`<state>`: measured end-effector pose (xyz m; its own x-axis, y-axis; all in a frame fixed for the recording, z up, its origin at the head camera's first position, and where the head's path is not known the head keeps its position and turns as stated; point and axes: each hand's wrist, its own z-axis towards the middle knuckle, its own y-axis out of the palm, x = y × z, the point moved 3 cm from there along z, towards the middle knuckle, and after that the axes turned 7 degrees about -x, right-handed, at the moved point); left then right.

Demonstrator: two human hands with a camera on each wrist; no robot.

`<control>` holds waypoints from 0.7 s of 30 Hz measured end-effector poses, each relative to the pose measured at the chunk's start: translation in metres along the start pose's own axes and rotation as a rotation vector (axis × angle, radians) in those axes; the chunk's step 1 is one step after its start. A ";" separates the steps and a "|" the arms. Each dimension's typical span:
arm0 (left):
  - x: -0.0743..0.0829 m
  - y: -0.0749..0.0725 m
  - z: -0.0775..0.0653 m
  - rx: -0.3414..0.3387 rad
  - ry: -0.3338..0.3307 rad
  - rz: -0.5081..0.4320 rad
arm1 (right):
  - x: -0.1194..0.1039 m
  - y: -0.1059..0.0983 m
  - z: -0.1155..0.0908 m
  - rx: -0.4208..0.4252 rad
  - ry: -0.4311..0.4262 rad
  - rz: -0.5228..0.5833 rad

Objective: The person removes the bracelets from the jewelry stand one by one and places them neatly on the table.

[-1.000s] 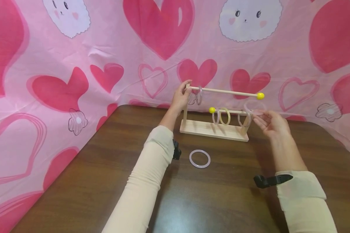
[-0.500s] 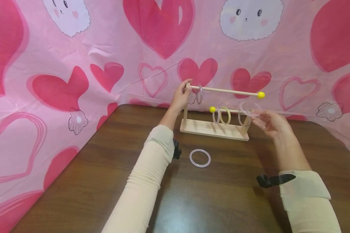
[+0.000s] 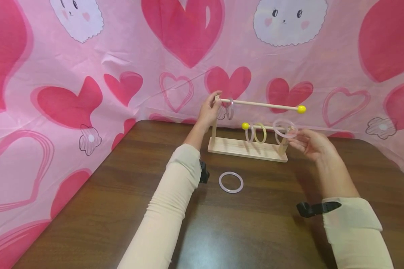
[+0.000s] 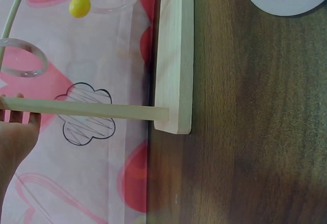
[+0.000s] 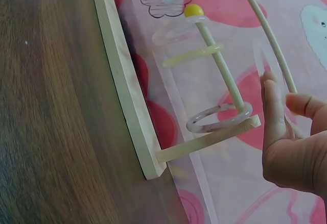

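Observation:
A wooden bangle stand has a flat base [image 3: 245, 149] and two rods tipped with yellow knobs. My left hand [image 3: 208, 114] grips the top of its left post [image 4: 97, 108]. My right hand [image 3: 314, 145] pinches a translucent pale pink bangle [image 3: 274, 127] between thumb and fingers, near the right post; in the head view it overlaps the lower rod's right end. On the upper rod [image 3: 266, 106] hangs one pinkish bangle [image 3: 232, 110]. The lower rod [image 5: 225, 73] carries a pale bangle [image 3: 247, 135], a yellow bangle [image 3: 264, 135] and a mottled bangle [image 5: 214, 128] by the post.
A lavender bangle [image 3: 231, 191] lies flat on the dark wooden table [image 3: 256, 224], in front of the stand. Behind the table hangs a pink cloth [image 3: 128, 48] printed with hearts. The upper rod's yellow knob [image 3: 301, 109] sticks out above my right hand.
The bangle in my right hand has moved left and slightly down, from beyond the right post to over the lower rod's end. My left hand has stayed on the post.

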<state>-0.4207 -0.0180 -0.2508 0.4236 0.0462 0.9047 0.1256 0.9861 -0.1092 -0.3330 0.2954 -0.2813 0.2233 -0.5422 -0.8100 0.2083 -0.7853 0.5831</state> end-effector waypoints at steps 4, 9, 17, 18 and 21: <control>0.000 0.001 0.000 -0.006 -0.001 -0.011 | 0.000 -0.001 -0.001 -0.049 0.013 -0.037; 0.000 0.000 0.000 -0.004 -0.013 0.005 | 0.000 0.000 0.000 -0.061 0.024 -0.101; -0.001 -0.001 0.001 -0.002 -0.009 -0.009 | 0.004 0.002 0.000 -0.061 0.083 -0.267; -0.001 -0.001 0.001 -0.001 -0.009 -0.010 | 0.005 0.003 0.000 -0.060 0.093 -0.288; -0.001 0.000 0.001 -0.003 -0.005 -0.006 | 0.007 0.003 0.001 -0.057 0.115 -0.339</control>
<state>-0.4221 -0.0183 -0.2515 0.4185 0.0409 0.9073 0.1305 0.9859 -0.1047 -0.3317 0.2889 -0.2851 0.2375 -0.2145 -0.9474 0.3412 -0.8948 0.2881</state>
